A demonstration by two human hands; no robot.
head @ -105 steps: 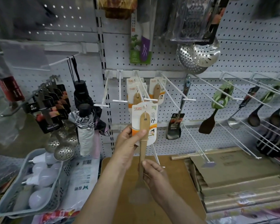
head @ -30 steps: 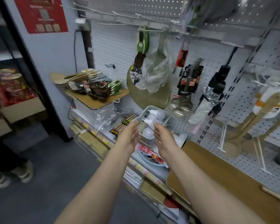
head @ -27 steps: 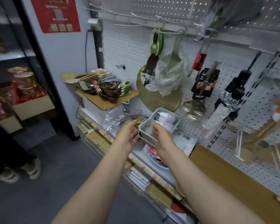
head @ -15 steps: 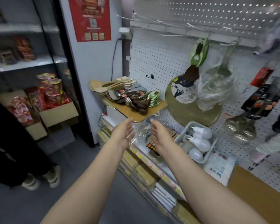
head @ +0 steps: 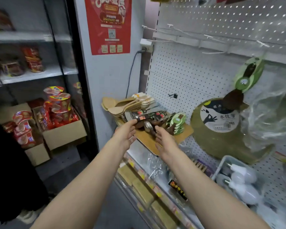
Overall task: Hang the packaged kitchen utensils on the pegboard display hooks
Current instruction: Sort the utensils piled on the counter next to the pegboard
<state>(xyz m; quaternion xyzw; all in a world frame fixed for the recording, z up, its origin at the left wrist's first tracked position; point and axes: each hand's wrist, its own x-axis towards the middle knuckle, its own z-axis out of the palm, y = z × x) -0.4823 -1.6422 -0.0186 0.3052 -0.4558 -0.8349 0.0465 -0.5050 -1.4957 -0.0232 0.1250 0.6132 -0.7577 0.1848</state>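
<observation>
Both hands are reaching for the pile of packaged utensils (head: 144, 113) lying on the wooden shelf (head: 182, 135) beside the pegboard (head: 196, 76), likely to grab the next one for hanging. The left hand (head: 125, 134) is spreading straight fingers, tips touching a dark package; the right hand (head: 165, 139) is hovering near, fingers straight, holding nothing. Bare hooks (head: 210, 36) are waiting above.
</observation>
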